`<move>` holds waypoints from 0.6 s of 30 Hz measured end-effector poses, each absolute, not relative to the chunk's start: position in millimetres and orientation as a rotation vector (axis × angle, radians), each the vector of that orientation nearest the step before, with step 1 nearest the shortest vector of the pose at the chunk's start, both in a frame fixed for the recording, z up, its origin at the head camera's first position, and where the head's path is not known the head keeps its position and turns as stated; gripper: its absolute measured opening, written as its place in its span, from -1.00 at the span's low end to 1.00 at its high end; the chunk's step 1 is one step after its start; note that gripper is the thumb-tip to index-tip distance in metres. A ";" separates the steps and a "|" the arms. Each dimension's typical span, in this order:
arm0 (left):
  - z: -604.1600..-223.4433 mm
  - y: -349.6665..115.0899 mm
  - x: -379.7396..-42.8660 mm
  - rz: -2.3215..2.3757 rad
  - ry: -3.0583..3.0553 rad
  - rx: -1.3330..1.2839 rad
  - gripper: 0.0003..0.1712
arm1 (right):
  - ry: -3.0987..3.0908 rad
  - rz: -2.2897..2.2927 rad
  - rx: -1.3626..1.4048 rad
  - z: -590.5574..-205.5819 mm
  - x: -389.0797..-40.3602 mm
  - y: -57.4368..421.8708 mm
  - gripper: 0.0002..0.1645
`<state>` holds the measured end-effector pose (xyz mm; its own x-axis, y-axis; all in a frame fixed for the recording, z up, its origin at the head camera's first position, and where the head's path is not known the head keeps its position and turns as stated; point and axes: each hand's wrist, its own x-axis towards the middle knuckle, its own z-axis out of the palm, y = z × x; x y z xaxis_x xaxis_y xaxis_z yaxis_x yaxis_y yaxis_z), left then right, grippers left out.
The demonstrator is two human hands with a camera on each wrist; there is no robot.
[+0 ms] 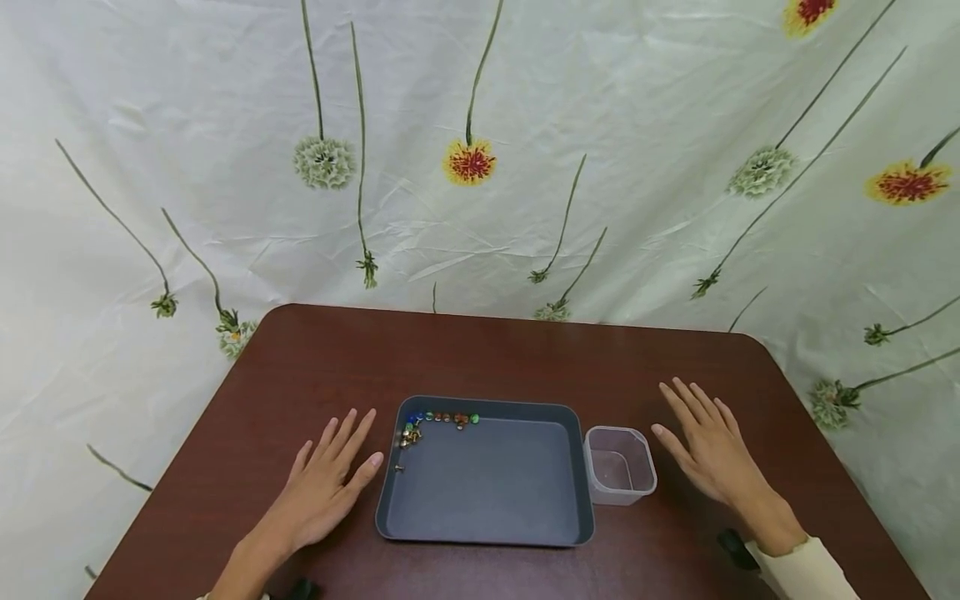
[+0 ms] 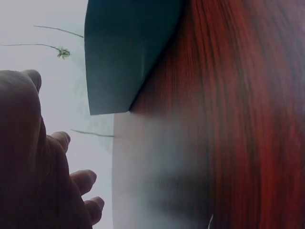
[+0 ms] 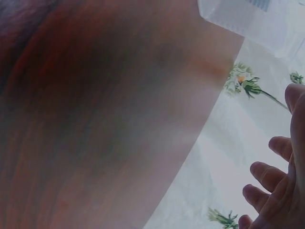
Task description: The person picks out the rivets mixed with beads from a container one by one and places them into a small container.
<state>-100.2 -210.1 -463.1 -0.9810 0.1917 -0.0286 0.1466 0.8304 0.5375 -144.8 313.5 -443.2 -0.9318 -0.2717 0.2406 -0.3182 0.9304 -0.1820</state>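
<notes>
A dark grey rectangular tray (image 1: pixel 487 492) lies on the table in the head view. Along its back left corner sit several small shiny pieces (image 1: pixel 442 417), blue, green, amber and gold; their kind is too small to make out. A single small gold piece (image 1: pixel 399 468) lies apart by the left wall. Touching or close to the tray's right side stands a clear plastic container (image 1: pixel 621 492) with no lid. My left hand (image 1: pixel 322 487) is held left of the tray, fingers spread and holding nothing. To the right of the container, my right hand (image 1: pixel 708 450) has its fingers extended, also holding nothing.
The dark red-brown wooden table (image 1: pixel 517 354) has rounded back corners. Behind it hangs a white cloth (image 1: pixel 420 225) printed with flowers and stems. A cream sleeve (image 1: pixel 806 571) covers the right forearm.
</notes>
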 end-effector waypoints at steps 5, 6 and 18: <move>-466.4 -205.8 -95.7 0.955 2.836 0.304 -0.18 | -2.881 0.326 0.452 -439.5 -146.5 305.3 -0.22; -467.3 -204.9 -95.1 0.981 2.813 0.312 -0.17 | -2.881 0.328 0.454 -438.6 -146.9 303.3 -0.21; -479.1 -209.5 -95.1 1.275 2.513 0.536 0.15 | -2.910 0.350 0.560 -424.2 -154.4 270.9 -0.18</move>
<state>-95.1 -209.5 -479.1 -0.8943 0.4413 -0.0737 0.2011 0.5436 0.8149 -154.4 270.9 -424.2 -0.9176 -0.3453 0.1970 -0.3822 0.9026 -0.1981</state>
